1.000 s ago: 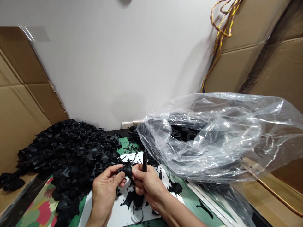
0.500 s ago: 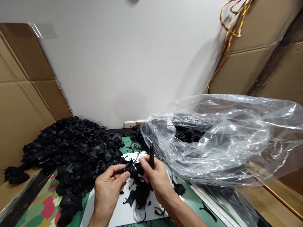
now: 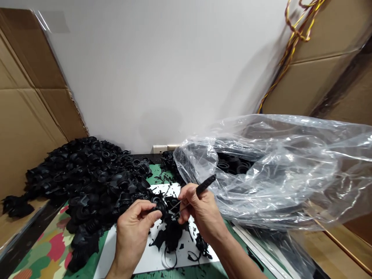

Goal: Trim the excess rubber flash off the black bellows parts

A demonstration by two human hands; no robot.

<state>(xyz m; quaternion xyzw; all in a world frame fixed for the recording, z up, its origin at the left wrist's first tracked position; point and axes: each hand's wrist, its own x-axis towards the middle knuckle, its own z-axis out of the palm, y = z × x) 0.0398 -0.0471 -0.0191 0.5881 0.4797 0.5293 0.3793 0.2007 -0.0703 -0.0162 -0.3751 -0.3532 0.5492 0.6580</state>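
The fingers of the left hand (image 3: 132, 236) curl around a black rubber bellows boot (image 3: 158, 207), pinching it against the thumb, while the fingers of the right hand (image 3: 203, 209) close around a slim black-handled knife (image 3: 205, 185), its thin blade reaching toward the boot and ending just beside it. Left of the left fingers lies a heap of black rubber boots (image 3: 93, 182); below both hands, black rubber scraps (image 3: 173, 236) lie on a white board (image 3: 124, 252), and a clear plastic bag (image 3: 290, 166) holding more boots sits beyond the right fingers.
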